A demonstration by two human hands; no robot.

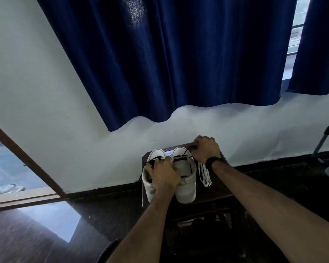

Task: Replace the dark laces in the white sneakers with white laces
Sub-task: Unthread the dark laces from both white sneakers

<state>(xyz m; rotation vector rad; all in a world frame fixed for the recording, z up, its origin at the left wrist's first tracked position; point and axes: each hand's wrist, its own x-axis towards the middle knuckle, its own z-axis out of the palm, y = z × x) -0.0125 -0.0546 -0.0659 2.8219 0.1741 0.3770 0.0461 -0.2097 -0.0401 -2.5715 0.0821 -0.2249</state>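
Head view has your two white sneakers (184, 179) sitting side by side, toes to the wall, on a small dark surface (217, 188) against the wall, and both shoes carry their dark laces (180, 155) right now. Your left hand (164, 177) is clamped down over the inner collars where the two shoes meet, pinning them. Your right hand (205, 149) is curled shut up by the toe end of the right shoe, and it looks like it's pinching a strand of dark lace (hard to be sure, the fingers hide the contact).

Handling-wise, my guess is the shoes are light and will skid if you tug, so that bracing grip makes sense. The uppers look fairly stiff, the tongue soft. Laces are limp and thin, so grab close to the eyelet or at the tip, not mid-strand, or you'll just drag slack around.

White laces (204, 175) lie in a loose bundle just right of the right shoe, under your wrist, easy to knock off the edge.

As for containers, only the shoes themselves count; the right one's opening looks empty, the left one's is under your hand.
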